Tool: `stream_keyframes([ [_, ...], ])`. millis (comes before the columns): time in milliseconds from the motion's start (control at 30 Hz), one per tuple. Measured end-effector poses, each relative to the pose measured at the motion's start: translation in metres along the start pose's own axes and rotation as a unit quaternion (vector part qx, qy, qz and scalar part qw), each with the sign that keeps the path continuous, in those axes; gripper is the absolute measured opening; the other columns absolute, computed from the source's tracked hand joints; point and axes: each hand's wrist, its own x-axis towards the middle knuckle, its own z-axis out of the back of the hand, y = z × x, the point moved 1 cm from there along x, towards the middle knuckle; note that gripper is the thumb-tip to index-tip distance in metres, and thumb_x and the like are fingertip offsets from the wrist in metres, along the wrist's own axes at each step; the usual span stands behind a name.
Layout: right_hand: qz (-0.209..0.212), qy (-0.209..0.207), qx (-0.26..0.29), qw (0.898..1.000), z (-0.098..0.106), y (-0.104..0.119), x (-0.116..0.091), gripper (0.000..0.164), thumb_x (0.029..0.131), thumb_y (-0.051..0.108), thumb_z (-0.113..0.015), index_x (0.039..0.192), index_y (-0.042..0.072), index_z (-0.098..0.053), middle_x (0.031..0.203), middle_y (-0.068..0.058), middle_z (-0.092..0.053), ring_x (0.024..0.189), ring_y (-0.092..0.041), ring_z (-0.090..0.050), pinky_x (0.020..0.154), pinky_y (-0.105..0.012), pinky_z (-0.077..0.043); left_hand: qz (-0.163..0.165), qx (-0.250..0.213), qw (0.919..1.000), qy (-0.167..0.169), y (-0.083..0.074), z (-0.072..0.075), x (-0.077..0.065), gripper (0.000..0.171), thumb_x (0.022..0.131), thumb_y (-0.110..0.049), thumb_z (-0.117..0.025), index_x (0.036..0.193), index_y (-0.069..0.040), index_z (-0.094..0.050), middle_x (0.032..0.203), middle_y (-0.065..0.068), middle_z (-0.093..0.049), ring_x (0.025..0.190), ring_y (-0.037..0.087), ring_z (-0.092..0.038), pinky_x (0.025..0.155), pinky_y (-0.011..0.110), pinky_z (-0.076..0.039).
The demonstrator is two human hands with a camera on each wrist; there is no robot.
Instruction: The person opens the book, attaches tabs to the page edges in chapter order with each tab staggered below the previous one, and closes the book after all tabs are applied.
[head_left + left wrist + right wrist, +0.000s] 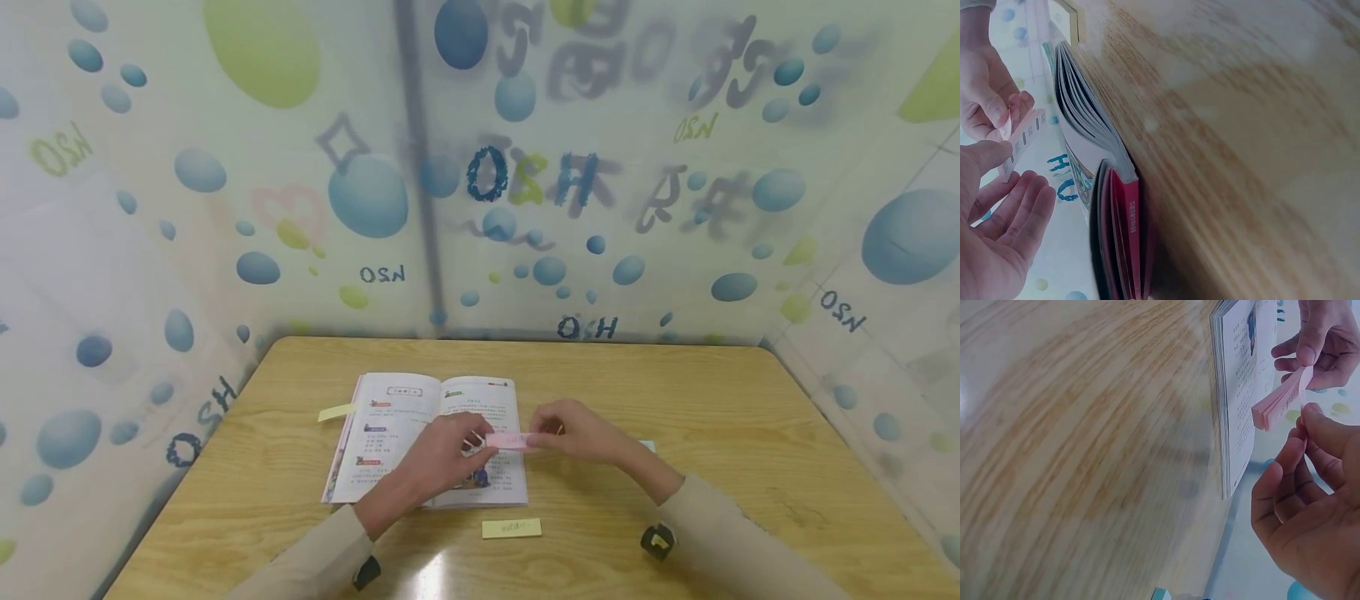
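Note:
Above the right page of an open book (397, 433), a small pad of pink sticky notes (507, 441) spans the gap between both hands. My left hand (444, 454) pinches one end of the pad between thumb and fingers. The right hand (581, 429) pinches a single pink sheet (1302, 394) with thumb and forefinger. In the right wrist view that sheet stands away from the rest of the pad, whose free end fans slightly. Handwriting or print marks the pad's face (1024, 139) in the left wrist view.
A yellow sticky-note pad (512, 529) with writing lies on the wooden table (697, 400) in front of the book. One yellow note (335, 412) sticks out from the book's left edge. A light-blue pad (648, 446) shows partly behind my right forearm.

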Motion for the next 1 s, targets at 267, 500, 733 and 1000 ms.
stream_keyframes([
  [267,-0.006,0.003,0.018,1.0,0.0,0.002,0.001,0.011,0.1,0.011,-0.066,0.092,0.012,-0.073,0.087,-0.002,-0.069,0.076,-0.013,-0.058,0.07,-0.029,-0.052,0.002,-0.002,1.0,-0.001,0.001,0.0,-0.001,0.018,0.093,-0.023,-0.077,0.107,-0.013,-0.073,0.106,0.002,-0.073,0.084,0.009,-0.068,0.072,0.022,-0.056],
  [500,-0.014,0.003,0.024,1.0,0.0,0.01,0.002,0.014,0.102,0.01,-0.063,0.094,0.009,-0.074,0.087,-0.007,-0.069,0.074,-0.012,-0.056,0.065,-0.026,-0.048,0.014,0.006,0.9999,0.008,0.001,0.001,0.0,0.019,0.093,-0.023,-0.077,0.108,-0.012,-0.073,0.106,0.002,-0.073,0.085,0.01,-0.069,0.072,0.023,-0.056],
  [733,-0.015,-0.002,0.027,1.0,-0.002,0.022,0.005,0.015,0.102,0.011,-0.062,0.096,0.006,-0.074,0.084,-0.01,-0.067,0.073,-0.012,-0.054,0.065,-0.026,-0.047,0.025,0.014,0.9995,0.015,-0.001,0.001,0.0,0.018,0.092,-0.024,-0.078,0.106,-0.012,-0.074,0.104,0.002,-0.073,0.085,0.012,-0.069,0.071,0.024,-0.055],
  [1000,0.006,-0.009,0.021,1.0,-0.006,0.032,0.011,0.014,0.102,0.009,-0.061,0.096,0.006,-0.074,0.087,-0.008,-0.068,0.075,-0.012,-0.055,0.067,-0.026,-0.048,0.03,0.027,0.999,0.018,0.0,0.0,0.001,0.017,0.092,-0.025,-0.078,0.104,-0.013,-0.074,0.102,0.002,-0.073,0.085,0.011,-0.069,0.071,0.024,-0.055],
])
